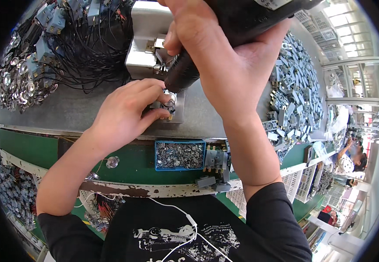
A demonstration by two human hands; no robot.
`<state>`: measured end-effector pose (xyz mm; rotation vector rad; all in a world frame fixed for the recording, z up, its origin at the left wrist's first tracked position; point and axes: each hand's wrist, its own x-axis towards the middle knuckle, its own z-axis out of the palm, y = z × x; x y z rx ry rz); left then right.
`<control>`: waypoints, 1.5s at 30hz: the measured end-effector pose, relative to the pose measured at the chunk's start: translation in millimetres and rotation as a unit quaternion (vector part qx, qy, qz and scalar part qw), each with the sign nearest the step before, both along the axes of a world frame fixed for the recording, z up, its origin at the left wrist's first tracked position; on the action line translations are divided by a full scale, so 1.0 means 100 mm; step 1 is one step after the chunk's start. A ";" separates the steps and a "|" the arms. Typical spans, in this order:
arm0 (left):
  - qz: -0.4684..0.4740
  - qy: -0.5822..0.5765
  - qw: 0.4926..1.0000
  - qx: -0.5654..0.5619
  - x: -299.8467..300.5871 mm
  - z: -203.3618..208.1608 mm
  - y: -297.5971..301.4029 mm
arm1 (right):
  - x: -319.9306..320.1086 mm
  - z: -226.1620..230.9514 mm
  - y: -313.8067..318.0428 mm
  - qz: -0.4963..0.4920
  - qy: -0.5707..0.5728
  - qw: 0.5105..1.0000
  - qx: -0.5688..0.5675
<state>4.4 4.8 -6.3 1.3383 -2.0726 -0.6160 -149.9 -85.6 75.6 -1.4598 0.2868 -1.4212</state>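
Observation:
In my right hand (pixel 224 61) is a black electric screwdriver (pixel 246 22), its fingers wrapped round the body. The tool slants down to the left, and its nose ends at a small part with a round shiny metal piece (pixel 169 102). My left hand (pixel 121 109) pinches that part between thumb and fingers over a flat metal plate (pixel 179 114). The fingers partly cover the part, so its whole shape is hidden. Just behind stands a silver metal block fixture (pixel 143 56) with a small clamp-like mechanism (pixel 158 46), partly hidden by my right hand.
Grey blocks with black cables (pixel 45 50) and shiny round metal parts (pixel 23 83) are heaped at left. At right lies a large pile of grey parts (pixel 298 91). A blue bin (pixel 156 157) of small metal pieces stands nearer, beside grey blocks (pixel 215 158). People (pixel 351 161) are far right.

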 end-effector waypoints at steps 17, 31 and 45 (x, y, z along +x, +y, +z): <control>0.007 -0.002 1.000 -0.009 -0.06 0.03 0.00 | 0.01 0.07 -0.11 0.036 -0.009 0.986 -0.159; -0.002 0.005 0.999 -0.040 -0.03 0.01 0.00 | -0.01 0.05 0.16 -0.034 0.099 0.995 0.006; 0.013 0.018 0.998 -0.059 -0.04 -0.17 0.08 | 0.11 -0.06 0.05 -0.021 0.078 0.996 0.025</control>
